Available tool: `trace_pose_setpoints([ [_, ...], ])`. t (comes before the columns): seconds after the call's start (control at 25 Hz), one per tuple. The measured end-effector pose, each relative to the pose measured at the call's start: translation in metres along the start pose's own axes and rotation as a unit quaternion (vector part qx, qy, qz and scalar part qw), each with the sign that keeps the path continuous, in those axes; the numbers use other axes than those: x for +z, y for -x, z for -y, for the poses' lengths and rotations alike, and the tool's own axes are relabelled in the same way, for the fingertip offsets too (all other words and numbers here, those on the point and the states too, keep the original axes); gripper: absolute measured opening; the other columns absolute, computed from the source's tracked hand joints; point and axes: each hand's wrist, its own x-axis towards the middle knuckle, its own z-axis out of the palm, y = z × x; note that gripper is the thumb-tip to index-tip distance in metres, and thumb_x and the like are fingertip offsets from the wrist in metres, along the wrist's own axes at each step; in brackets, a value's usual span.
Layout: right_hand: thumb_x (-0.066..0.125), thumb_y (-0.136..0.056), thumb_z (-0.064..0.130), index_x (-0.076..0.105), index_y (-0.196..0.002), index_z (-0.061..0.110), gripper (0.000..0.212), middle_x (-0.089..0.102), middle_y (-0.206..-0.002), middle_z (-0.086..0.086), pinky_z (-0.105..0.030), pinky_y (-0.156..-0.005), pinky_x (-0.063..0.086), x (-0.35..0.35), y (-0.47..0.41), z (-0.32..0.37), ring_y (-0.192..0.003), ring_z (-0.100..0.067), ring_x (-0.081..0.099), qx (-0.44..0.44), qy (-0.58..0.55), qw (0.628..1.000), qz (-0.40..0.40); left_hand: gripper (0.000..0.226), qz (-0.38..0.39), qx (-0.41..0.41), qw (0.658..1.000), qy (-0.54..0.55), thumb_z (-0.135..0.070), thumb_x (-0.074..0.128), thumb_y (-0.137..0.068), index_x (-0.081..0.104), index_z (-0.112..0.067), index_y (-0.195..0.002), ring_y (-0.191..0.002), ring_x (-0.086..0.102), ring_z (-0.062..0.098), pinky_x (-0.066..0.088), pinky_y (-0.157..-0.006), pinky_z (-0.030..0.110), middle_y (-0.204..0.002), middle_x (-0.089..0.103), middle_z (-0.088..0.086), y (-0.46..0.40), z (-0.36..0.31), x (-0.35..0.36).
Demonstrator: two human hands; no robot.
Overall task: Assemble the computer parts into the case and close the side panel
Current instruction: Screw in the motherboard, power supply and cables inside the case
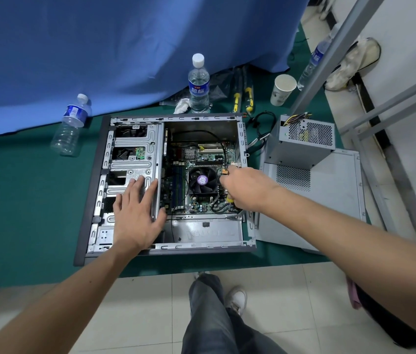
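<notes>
An open computer case (242, 139) lies on its side on a green mat, its motherboard and CPU fan (202, 180) showing. My left hand (136, 213) rests flat with straight fingers on the metal drive cage (135, 154). My right hand (246, 190) reaches into the case just right of the fan, its fingers curled down around a yellow-handled tool whose tip is hidden. A grey power supply (306, 141) sits outside the case on the loose side panel (329, 200) at the right.
Two water bottles (198, 84) (70, 126), a paper cup (282, 89) and yellow-handled tools (249, 98) lie behind the case by a blue curtain. A metal frame (349, 47) stands at the right. My legs and shoe are on the tiled floor below.
</notes>
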Motion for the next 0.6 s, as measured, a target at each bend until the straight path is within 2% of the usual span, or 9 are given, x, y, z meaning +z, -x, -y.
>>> trace_pose_setpoints([
  [0.12,0.053,-0.093,0.004,0.060,-0.104,0.007,0.014,0.047,-0.091,-0.008,-0.031,-0.060,0.040,0.001,-0.003,0.008,-0.078,-0.026,0.059,-0.006,0.010,1.000,-0.013,0.073,-0.002,0.001,1.000,0.003,-0.056,0.032,-0.085,0.030,-0.028,-0.152,-0.149,0.014,0.027,0.017,-0.117,0.053,-0.159,0.023,0.009,0.000,-0.001,0.000],
  [0.24,0.050,-0.097,0.008,0.061,-0.096,0.009,0.011,0.049,-0.086,-0.005,-0.031,-0.060,0.042,0.005,-0.008,0.013,-0.071,-0.023,0.052,-0.005,0.013,0.999,-0.034,0.072,-0.006,0.002,1.000,0.003,-0.056,0.032,-0.086,0.031,-0.028,-0.152,-0.149,0.015,0.027,0.018,-0.117,0.054,-0.159,0.024,0.008,0.000,0.000,0.001],
  [0.32,0.045,-0.102,0.014,0.062,-0.092,0.012,0.019,0.058,-0.084,0.000,-0.028,-0.057,0.044,0.012,-0.006,0.011,-0.068,-0.018,0.051,0.018,0.040,0.998,-0.050,0.072,-0.006,0.003,1.000,0.002,-0.056,0.032,-0.086,0.031,-0.028,-0.152,-0.148,0.016,0.027,0.019,-0.116,0.054,-0.159,0.024,0.009,0.001,0.000,0.001],
  [0.4,0.042,-0.104,0.021,0.061,-0.101,0.012,0.021,0.059,-0.091,-0.002,-0.028,-0.056,0.045,0.018,-0.003,0.006,-0.069,-0.019,0.054,0.041,0.042,0.997,-0.057,0.071,-0.007,0.003,1.000,-0.002,-0.056,0.032,-0.086,0.031,-0.028,-0.152,-0.149,0.016,0.027,0.020,-0.116,0.054,-0.159,0.025,0.009,0.000,0.000,0.001],
  [0.48,0.042,-0.104,0.027,0.052,-0.108,0.010,0.020,0.052,-0.105,-0.011,-0.031,-0.054,0.047,0.018,-0.001,0.008,-0.068,-0.023,0.058,0.051,-0.008,0.998,-0.029,0.071,-0.002,0.003,1.000,-0.003,-0.055,0.032,-0.087,0.030,-0.028,-0.152,-0.149,0.015,0.027,0.020,-0.116,0.054,-0.159,0.024,0.009,0.000,0.000,0.001],
  [0.52,0.046,-0.100,0.019,0.048,-0.108,0.011,0.012,0.046,-0.109,-0.013,-0.030,-0.049,0.043,0.016,-0.001,0.010,-0.063,-0.023,0.055,0.051,-0.037,0.998,-0.009,0.071,-0.001,0.003,1.000,-0.004,-0.055,0.032,-0.087,0.030,-0.028,-0.152,-0.149,0.014,0.027,0.019,-0.116,0.054,-0.159,0.024,0.008,0.000,0.000,0.001],
  [0.6,0.048,-0.087,-0.001,0.044,-0.101,0.011,0.019,0.042,-0.110,-0.015,-0.027,-0.043,0.032,0.016,-0.004,0.011,-0.055,-0.019,0.047,0.030,-0.062,0.997,0.018,0.071,-0.001,0.002,1.000,-0.005,-0.056,0.032,-0.087,0.030,-0.028,-0.152,-0.149,0.014,0.027,0.019,-0.116,0.054,-0.159,0.023,0.008,0.001,0.001,0.001],
])
